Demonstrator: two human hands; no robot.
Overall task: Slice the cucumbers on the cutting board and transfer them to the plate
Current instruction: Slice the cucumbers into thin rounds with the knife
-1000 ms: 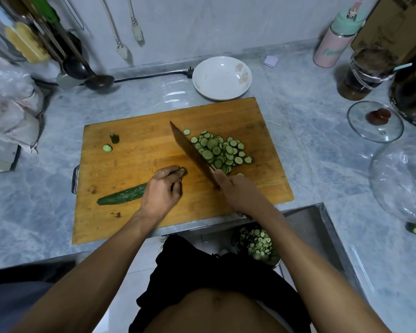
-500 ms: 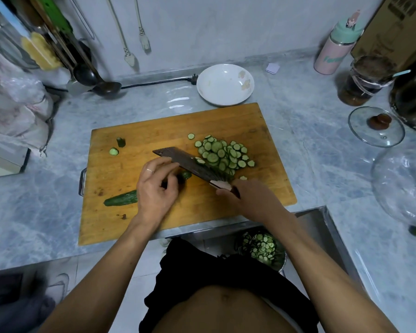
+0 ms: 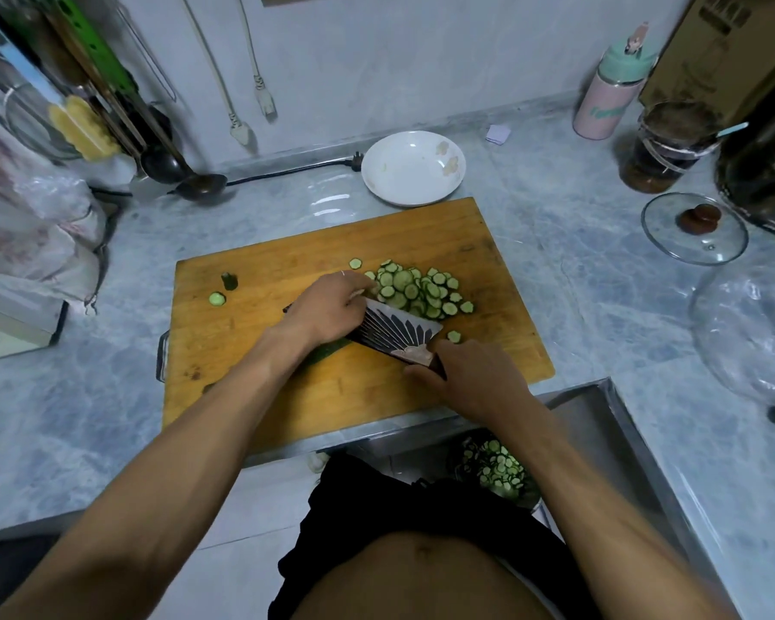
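The right hand (image 3: 470, 378) grasps the handle of a knife (image 3: 394, 331), whose broad blade lies tilted nearly flat on the board (image 3: 287, 396). The left hand (image 3: 327, 306) rests across the blade's far end, fingers bent toward the slices (image 3: 417, 290) heaped just beyond them; whether it grips anything cannot be told. A strip of uncut cucumber (image 3: 327, 351) shows under the left wrist. One slice (image 3: 453, 336) lies just beyond the right hand, and two end pieces (image 3: 223, 288) lie well to the left of the left hand. The white plate (image 3: 412, 167) sits on the counter (image 3: 86, 396) beyond the board, past both hands.
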